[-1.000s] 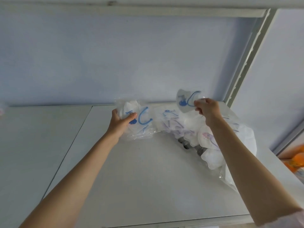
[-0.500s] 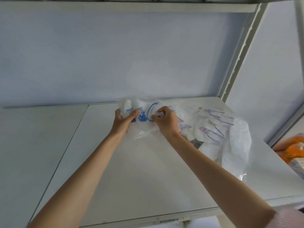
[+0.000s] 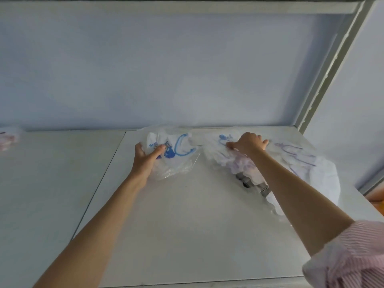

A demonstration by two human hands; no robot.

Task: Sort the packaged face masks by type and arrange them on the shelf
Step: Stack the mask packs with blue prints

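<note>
Gripped in the left hand (image 3: 145, 157), thumb curled over the front: a clear plastic packet of white masks with blue ear loops and blue print (image 3: 176, 150), resting on the white shelf board (image 3: 187, 225) near the back wall. Pressed under the curled fingers of the right hand (image 3: 248, 142): a heap of clear-wrapped white masks with purple loops (image 3: 295, 154), spread toward the grey corner upright (image 3: 324, 80). Beneath the heap, a small metal part (image 3: 249, 182), unclear. At right, a pink striped sleeve (image 3: 353, 256).

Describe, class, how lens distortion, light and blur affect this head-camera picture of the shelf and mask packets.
Head view: wide-angle bend bows the shelf post; soft, even light; glare on the clear packets in the left hand; the pile under the right hand is washed out and print is mostly unreadable.
</note>
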